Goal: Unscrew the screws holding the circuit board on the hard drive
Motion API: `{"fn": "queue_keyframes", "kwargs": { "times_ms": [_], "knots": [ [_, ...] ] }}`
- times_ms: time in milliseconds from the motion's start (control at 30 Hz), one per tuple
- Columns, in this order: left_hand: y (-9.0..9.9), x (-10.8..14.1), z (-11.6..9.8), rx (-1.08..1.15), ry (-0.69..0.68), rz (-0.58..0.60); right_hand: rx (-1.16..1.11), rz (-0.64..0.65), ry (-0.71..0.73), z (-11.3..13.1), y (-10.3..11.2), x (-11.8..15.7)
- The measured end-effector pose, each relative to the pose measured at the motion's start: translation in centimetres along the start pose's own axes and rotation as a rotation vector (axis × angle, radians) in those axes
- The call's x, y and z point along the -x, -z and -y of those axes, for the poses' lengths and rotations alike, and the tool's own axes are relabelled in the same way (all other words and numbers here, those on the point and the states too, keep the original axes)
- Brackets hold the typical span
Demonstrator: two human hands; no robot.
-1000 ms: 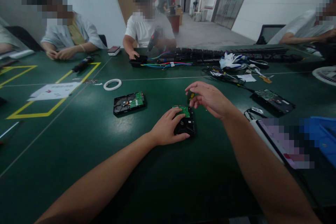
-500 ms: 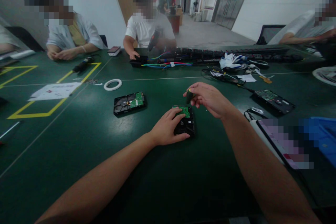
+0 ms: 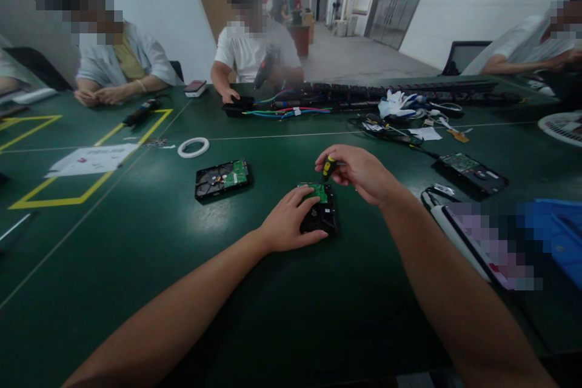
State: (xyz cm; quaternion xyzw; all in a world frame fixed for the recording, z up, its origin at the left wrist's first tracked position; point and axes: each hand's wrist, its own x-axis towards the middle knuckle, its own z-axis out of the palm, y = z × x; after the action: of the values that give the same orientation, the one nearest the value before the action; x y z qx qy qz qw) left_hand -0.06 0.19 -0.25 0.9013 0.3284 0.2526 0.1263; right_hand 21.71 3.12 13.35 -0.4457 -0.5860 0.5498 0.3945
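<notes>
Under my left hand [image 3: 293,221] lies a black hard drive [image 3: 328,213] with a green circuit board facing up. The fingers of that hand are spread over the drive and its left side. My right hand [image 3: 354,171] is closed round a small black and yellow screwdriver [image 3: 328,167], held above the drive's far end. The tool's tip is too small to make out. A second hard drive [image 3: 222,180] rests to the left, and a third hard drive [image 3: 470,174] lies at the right with a cable by it.
A white ring [image 3: 193,147] and a paper sheet [image 3: 91,159] lie at the left. Cable bundles [image 3: 291,110] and white gloves [image 3: 398,104] lie along the back. A phone [image 3: 486,248] and a blue tray [image 3: 561,236] are at the right. People sit across the table.
The screwdriver has turned in my right hand, so its yellow part shows more. My left hand stays on the drive. The view has shifted slightly.
</notes>
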Motion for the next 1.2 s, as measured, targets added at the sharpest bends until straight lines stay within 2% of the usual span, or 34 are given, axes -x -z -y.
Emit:
{"fn": "queue_keyframes", "kwargs": {
  "times_ms": [233,667,933,1200],
  "knots": [
    [0.13,0.02,-0.12,0.006,0.005,0.001,-0.099,-0.024,-0.05,0.23,-0.51,0.37],
    [0.24,0.1,-0.15,0.002,0.007,0.011,0.061,-0.027,-0.016,-0.02,-0.03,0.09],
    [0.24,0.1,-0.11,-0.005,0.008,0.023,-0.013,-0.006,-0.059,0.08,-0.08,0.32],
    [0.27,0.06,-0.17,0.02,0.007,0.007,0.12,-0.092,0.049,0.16,0.49,0.11]
  ]
}}
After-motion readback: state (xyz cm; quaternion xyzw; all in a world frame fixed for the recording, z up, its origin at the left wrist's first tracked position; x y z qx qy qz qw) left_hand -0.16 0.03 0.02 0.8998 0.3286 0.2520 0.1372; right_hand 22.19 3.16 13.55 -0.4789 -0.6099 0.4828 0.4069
